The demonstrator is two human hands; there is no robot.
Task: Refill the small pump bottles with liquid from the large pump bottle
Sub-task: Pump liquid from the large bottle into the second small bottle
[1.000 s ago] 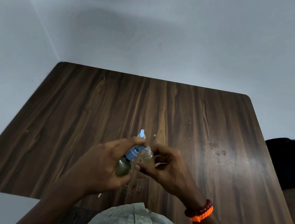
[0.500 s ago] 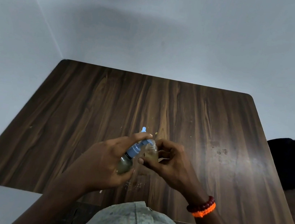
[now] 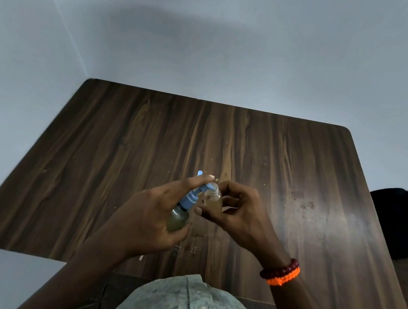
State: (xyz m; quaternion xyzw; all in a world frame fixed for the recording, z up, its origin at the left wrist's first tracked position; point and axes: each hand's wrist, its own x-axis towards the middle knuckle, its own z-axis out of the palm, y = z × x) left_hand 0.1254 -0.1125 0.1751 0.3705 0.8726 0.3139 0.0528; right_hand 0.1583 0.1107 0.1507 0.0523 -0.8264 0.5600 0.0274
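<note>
My left hand (image 3: 148, 218) grips the large pump bottle (image 3: 178, 218), a greenish bottle with a blue pump head (image 3: 191, 197), tilted to the right; my index finger lies on top of the pump. My right hand (image 3: 237, 215) holds a small clear bottle (image 3: 213, 202) with yellowish-brown liquid inside and its mouth open. The blue nozzle points into that mouth. Both bottles are held above the near middle of the dark wooden table (image 3: 119, 155). The lower parts of both bottles are hidden by my fingers.
A blue cap-like piece (image 3: 200, 173) shows just behind my left fingertips. Small specks and smudges (image 3: 185, 250) lie on the table in front of me. A black object (image 3: 400, 221) sits on the floor beyond the right table edge. Walls close off the left and far sides.
Both hands with the bottles stayed in nearly the same place. My left index finger has pressed lower on the pump head, and the view has shifted slightly.
</note>
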